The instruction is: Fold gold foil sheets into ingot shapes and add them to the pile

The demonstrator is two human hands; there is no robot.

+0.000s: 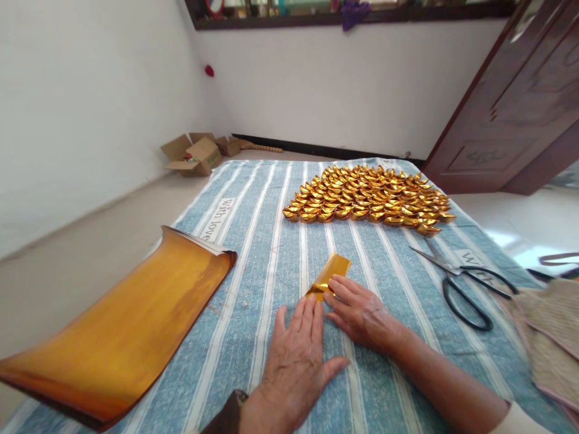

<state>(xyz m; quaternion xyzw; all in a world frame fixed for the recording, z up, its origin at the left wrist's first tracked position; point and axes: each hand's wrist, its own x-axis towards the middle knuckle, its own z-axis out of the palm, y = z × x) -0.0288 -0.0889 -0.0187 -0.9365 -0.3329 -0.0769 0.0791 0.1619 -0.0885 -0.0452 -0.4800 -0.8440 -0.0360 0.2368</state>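
A small piece of gold foil paper (333,268) lies on the striped cloth in front of me, partly folded at its near end. My left hand (296,355) rests flat, its fingertips at the paper's near left edge and its thumb stretched out to the right. From the right, my right hand (362,310) lies over the paper's near right side, fingers extended and touching it. Its fingertips cover part of the fold. A stack of large gold foil sheets (122,319) lies to the left, curling at its edges.
Many folded gold paper ingots (366,196) stand in rows at the table's far right. Black-handled scissors (464,280) lie open at the right, near a beige cloth (552,325). Blue striped cloth (253,265) covers the table. Cardboard boxes (194,155) sit on the floor behind.
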